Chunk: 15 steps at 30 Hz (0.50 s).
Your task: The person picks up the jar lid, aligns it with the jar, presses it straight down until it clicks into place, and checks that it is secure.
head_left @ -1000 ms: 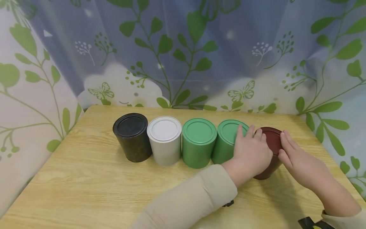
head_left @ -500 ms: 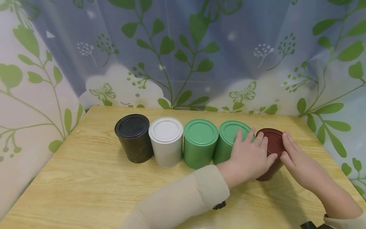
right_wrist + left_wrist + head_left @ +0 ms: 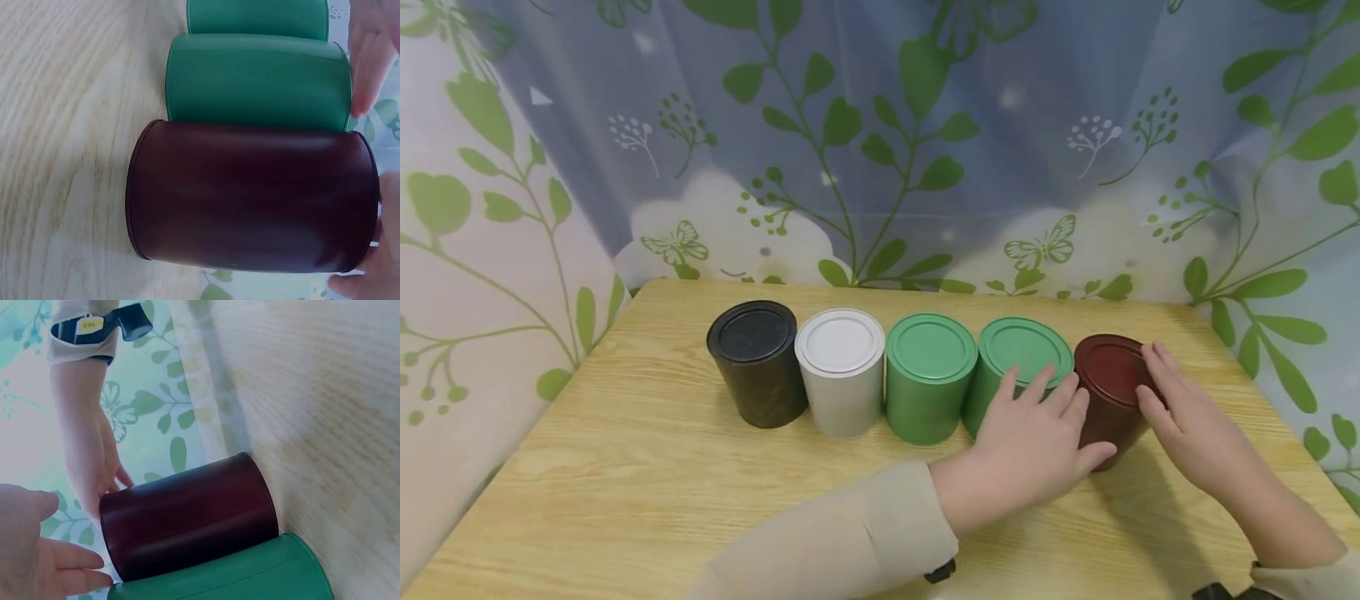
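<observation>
Five cylindrical cans stand in a row on the wooden table. My left hand, fingers spread and fairly straight, is at the front of the right green can, its fingertips over the can's near rim. My right hand lies with straight fingers along the right rim of the dark red can. In the right wrist view the dark red can adjoins the green can. The left wrist view shows the same two cans side by side, with my left hand near their lids.
To the left in the row are another green can, a white can and a black can. The wooden table meets a leaf-patterned curtain behind and at both sides.
My left hand has drawn back toward the front left, off the dark red can, uncovering more of the right green lid. My right hand stays at the dark red can. The view shifts slightly.
</observation>
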{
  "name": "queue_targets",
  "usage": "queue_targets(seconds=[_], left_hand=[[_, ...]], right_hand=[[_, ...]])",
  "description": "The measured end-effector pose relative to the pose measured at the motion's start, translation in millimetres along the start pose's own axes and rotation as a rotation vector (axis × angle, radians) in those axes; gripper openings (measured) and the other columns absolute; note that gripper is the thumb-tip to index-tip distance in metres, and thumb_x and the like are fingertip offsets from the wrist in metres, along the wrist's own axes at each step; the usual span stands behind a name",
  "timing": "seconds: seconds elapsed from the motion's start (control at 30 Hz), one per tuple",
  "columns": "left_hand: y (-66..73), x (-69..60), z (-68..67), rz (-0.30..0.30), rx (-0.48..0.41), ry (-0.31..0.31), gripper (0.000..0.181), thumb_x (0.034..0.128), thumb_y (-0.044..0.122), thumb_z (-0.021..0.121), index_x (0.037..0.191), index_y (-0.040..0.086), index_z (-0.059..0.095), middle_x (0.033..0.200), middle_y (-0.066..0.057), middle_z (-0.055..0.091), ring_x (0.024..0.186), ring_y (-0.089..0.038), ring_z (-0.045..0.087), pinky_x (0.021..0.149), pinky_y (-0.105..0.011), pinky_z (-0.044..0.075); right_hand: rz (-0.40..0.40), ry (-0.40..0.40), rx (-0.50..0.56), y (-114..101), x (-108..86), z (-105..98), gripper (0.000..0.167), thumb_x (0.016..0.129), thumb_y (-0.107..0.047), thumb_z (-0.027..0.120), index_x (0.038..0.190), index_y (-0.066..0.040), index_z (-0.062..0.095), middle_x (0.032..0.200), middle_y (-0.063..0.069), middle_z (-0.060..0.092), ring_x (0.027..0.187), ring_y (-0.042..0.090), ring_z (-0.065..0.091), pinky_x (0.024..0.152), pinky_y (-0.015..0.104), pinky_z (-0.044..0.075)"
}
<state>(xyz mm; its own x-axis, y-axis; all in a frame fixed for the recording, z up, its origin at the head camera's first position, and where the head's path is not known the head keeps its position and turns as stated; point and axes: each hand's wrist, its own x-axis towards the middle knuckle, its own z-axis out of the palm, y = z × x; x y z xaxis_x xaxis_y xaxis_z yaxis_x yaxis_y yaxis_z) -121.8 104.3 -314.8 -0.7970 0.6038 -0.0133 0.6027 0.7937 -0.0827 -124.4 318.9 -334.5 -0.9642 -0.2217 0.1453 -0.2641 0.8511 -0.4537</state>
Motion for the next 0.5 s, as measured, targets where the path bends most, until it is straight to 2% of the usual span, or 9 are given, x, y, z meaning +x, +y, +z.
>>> queue_targets(seconds=[0.17,0.33,0.5], left_hand=[[-2.6,-16.2,0.3,0.055,0.009,0.060,0.065,0.0934,0.064,0.013,0.144,0.030,0.035,0.150,0.013,0.026,0.139,-0.013,0.017,0.111,-0.043,0.017],[-8.9,-35.8,5.4,0.087,0.019,0.121,0.064,0.0941,0.063,0.018,0.142,0.027,0.041,0.147,0.011,0.033,0.137,-0.013,0.024,0.108,-0.042,0.024],[-21.9,-58.5,14.4,0.096,-0.004,0.142,0.064,0.0946,0.062,0.020,0.142,0.024,0.041,0.148,0.007,0.034,0.136,-0.015,0.027,0.108,-0.044,0.024]], right_hand=[[-0.004,0.063,-0.059,-9.5,-4.3,-1.5,0.060,0.102,-0.030,0.037,0.148,0.002,0.014,0.150,0.027,0.011,0.139,0.039,0.002,0.106,0.061,0.006],[-0.106,0.143,-0.163,-23.9,-9.1,3.4,0.060,0.098,-0.027,0.049,0.142,0.008,0.028,0.143,0.031,0.028,0.135,0.042,0.018,0.106,0.058,0.014],[-0.195,0.208,-0.270,-42.4,-19.7,16.0,0.062,0.094,-0.030,0.057,0.138,0.009,0.038,0.140,0.029,0.037,0.132,0.042,0.028,0.106,0.056,0.020]])
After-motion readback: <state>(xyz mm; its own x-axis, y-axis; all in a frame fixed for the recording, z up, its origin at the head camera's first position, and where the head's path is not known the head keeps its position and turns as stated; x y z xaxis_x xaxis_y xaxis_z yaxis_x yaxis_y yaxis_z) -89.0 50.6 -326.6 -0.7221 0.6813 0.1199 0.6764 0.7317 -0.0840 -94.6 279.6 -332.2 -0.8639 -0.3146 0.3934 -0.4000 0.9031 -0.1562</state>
